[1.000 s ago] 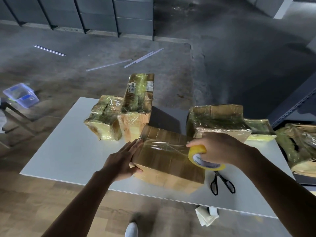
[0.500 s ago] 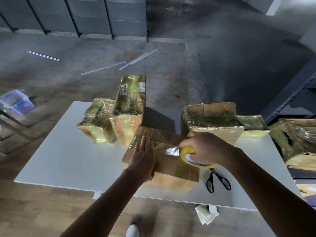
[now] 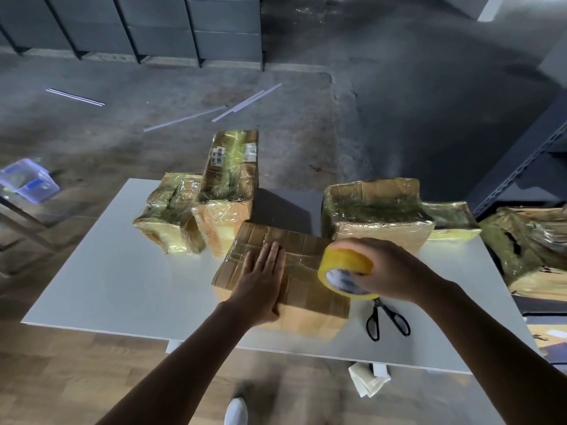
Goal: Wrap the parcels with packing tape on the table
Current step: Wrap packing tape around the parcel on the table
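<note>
While the left hand (image 3: 260, 280) lies flat, its straight fingers pressing on top of the brown rectangular cardboard parcel (image 3: 310, 292), the right hand (image 3: 392, 271) curls fingers and thumb round the yellow roll of packing tape (image 3: 345, 266). It holds the roll at the parcel's right top edge, with the white printed core facing near. A glossy strip of clear tape (image 3: 302, 260) runs across the parcel's top from beside the left fingertips to the roll. This parcel sits near the middle of the white rectangular table (image 3: 122, 271), close to its near edge. Black-handled scissors (image 3: 388, 320) lie on the table just right of the parcel, blades pointing far. At the far left stand two parcels in yellowish shiny film: a low film-wrapped parcel (image 3: 167, 219) and, touching its right side, a taller labelled parcel (image 3: 230, 179). At the far right sits a wide film-wrapped carton (image 3: 377, 216), with a flat yellowish packet (image 3: 451, 222) just beside it. Beyond the table's right edge rests a crumpled film-covered box (image 3: 527, 250). On the floor are a clear blue plastic bin (image 3: 29, 182) at the left, thin white strips (image 3: 245, 102) far off, and folded pale paper (image 3: 368, 383) below the table's near edge.
</note>
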Action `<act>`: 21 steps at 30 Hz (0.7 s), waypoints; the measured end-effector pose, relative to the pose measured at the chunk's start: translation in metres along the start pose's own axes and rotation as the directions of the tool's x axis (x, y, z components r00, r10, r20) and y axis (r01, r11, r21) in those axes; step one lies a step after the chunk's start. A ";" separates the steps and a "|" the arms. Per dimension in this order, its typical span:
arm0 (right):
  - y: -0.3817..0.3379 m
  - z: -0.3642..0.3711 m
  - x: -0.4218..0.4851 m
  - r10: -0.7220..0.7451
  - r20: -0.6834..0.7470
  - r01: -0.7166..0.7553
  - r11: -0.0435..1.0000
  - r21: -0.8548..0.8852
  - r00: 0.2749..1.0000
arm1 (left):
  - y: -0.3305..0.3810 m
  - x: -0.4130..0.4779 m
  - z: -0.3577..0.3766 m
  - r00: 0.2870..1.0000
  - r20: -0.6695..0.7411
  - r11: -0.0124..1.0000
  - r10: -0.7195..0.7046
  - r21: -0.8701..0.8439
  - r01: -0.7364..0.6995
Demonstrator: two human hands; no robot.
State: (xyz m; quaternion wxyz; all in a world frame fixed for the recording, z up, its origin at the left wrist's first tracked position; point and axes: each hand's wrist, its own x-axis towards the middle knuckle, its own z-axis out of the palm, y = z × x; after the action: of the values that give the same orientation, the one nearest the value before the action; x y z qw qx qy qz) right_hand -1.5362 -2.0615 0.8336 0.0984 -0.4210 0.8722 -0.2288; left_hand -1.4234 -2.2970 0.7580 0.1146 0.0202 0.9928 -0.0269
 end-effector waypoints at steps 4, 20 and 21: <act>0.015 -0.017 -0.007 0.021 0.086 0.018 0.906 -0.423 0.996 | -0.002 0.000 -0.002 1.000 0.009 1.000 0.006 -0.007 -0.006; 0.047 0.027 -0.021 0.152 0.188 -0.063 0.910 -0.410 0.970 | 0.051 -0.004 -0.020 0.990 0.044 0.990 -0.134 0.047 0.132; 0.048 0.027 -0.022 0.153 0.184 -0.069 0.914 -0.399 0.971 | 0.057 -0.004 -0.020 0.990 0.036 0.990 -0.135 0.033 0.134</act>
State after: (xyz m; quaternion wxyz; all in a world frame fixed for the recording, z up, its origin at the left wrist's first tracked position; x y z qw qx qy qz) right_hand -1.5454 -2.0270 0.7862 0.1175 -0.4036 0.9074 0.0014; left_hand -1.4211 -2.2393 0.7753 0.1310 -0.0457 0.9891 -0.0502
